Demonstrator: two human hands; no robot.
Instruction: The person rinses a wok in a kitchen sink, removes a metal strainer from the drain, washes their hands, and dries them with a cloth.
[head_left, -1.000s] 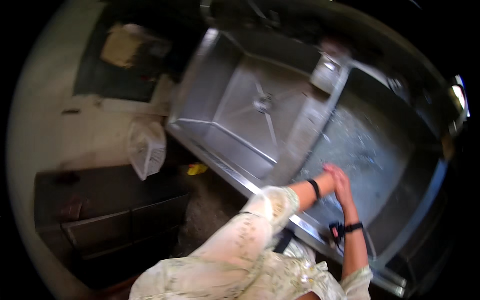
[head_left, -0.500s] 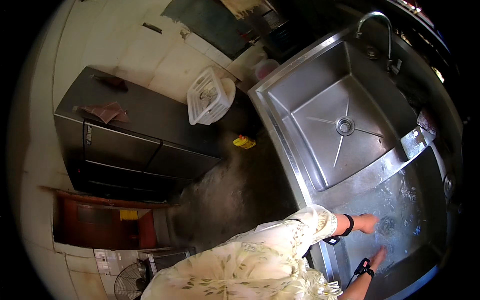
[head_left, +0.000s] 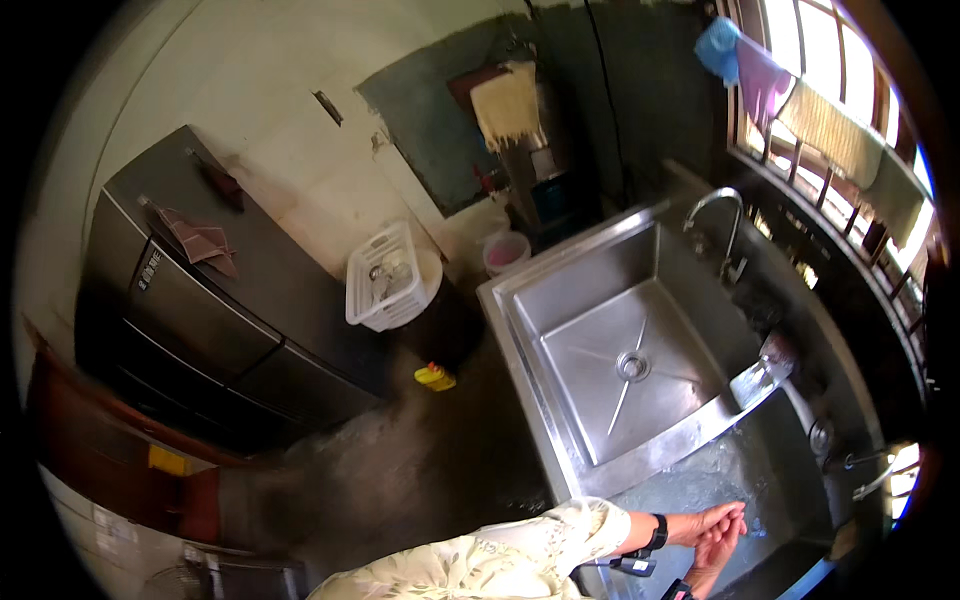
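Observation:
My left hand [head_left: 718,521] and my right hand [head_left: 712,552] are pressed together over the right-hand basin [head_left: 800,460] of a stainless steel sink, with bent fingers. Whatever lies between them, if anything, is hidden. Rippled water [head_left: 690,480] with pale streaks fills the basin just beside my hands. A black band [head_left: 657,533] circles my left wrist, and a small dark device [head_left: 632,567] hangs near it. The neighbouring basin [head_left: 580,350] holds no water and shows its drain [head_left: 632,366].
A curved faucet [head_left: 738,215] rises behind the bare basin. On the divider lies a shiny pale item [head_left: 752,385]. Beyond the sink stand a white basket [head_left: 405,290], a pink-topped tub [head_left: 506,250] and a dark fridge [head_left: 250,270]. A yellow bottle [head_left: 435,377] is on the floor. Cloths [head_left: 830,120] hang by the window.
My hands have come together out of the water, where they were apart before. The view has swung, bringing in the window and cloths.

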